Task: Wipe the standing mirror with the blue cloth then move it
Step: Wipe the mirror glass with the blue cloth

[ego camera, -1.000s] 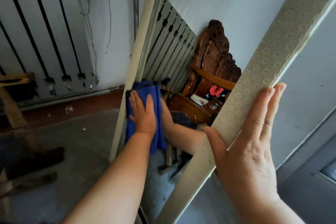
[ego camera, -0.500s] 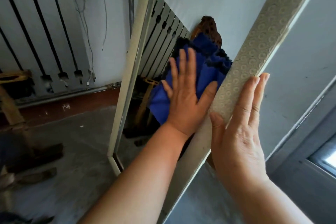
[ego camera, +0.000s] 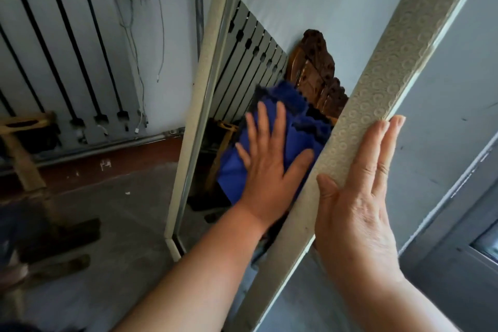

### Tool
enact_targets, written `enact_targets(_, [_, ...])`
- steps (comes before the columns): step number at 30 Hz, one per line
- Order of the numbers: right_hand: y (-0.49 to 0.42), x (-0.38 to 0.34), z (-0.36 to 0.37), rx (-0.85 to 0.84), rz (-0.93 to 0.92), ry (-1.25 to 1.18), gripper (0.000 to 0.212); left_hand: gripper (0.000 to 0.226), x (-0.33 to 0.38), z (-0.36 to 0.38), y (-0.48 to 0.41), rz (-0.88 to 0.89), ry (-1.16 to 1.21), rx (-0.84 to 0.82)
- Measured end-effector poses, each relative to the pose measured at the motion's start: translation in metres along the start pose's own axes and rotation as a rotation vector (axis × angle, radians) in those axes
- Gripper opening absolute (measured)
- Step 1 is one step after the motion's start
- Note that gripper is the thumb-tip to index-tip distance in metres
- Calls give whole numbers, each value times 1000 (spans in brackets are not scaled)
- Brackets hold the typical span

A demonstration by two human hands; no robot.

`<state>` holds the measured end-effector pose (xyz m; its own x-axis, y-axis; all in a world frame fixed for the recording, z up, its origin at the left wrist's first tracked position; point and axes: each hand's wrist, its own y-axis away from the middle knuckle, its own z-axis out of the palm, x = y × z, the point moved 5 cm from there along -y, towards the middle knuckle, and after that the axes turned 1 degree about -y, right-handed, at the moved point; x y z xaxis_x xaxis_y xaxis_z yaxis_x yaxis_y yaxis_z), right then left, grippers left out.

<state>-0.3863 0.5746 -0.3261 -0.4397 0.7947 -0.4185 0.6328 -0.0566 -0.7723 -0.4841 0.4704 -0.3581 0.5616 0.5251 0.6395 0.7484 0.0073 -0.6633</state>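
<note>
The standing mirror (ego camera: 382, 70) has a pale embossed frame and leans tilted across the middle of the view. Its glass reflects a radiator and a carved wooden chair. The blue cloth (ego camera: 291, 127) lies flat against the glass near the right frame rail. My left hand (ego camera: 269, 167) presses on the cloth with fingers spread. My right hand (ego camera: 358, 186) grips the right frame rail, thumb on the glass side and fingers flat on the outer side.
A grey radiator (ego camera: 67, 48) with hanging cables and a pipe lines the wall on the left. A wooden stand (ego camera: 21, 148) sits at the far left on the concrete floor. A grey door (ego camera: 458, 237) stands close on the right.
My left hand swept the cloth from the glass's left edge rightward and up to the right rail, then slid slightly down. My right hand kept its hold on the frame.
</note>
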Motion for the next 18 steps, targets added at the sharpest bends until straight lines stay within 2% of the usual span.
enact_targets(2, [-1, 0, 2, 1, -18, 8, 82, 75, -10, -10, -31, 14, -50, 50])
enact_targets(3, [-2, -1, 3, 6, -27, 16, 82, 75, -23, -15, -39, -35, -49, 79])
enact_targets(8, [1, -2, 4, 25, 1, 21, 81, 71, -113, -12, 20, -595, 111, 185])
enact_targets(11, [9, -4, 8, 33, 29, 22, 88, 66, -129, -2, 73, -788, 171, 137])
enact_targets(13, [17, -3, 11, 29, 65, 22, 95, 70, -116, 7, 87, -773, 197, 70])
enact_targets(15, [26, -3, 16, 30, 91, 3, 101, 70, -99, 9, 87, -684, 186, 40])
enact_targets(18, [35, -5, 22, 71, 99, -32, 95, 65, -87, 2, 74, -512, 119, -7])
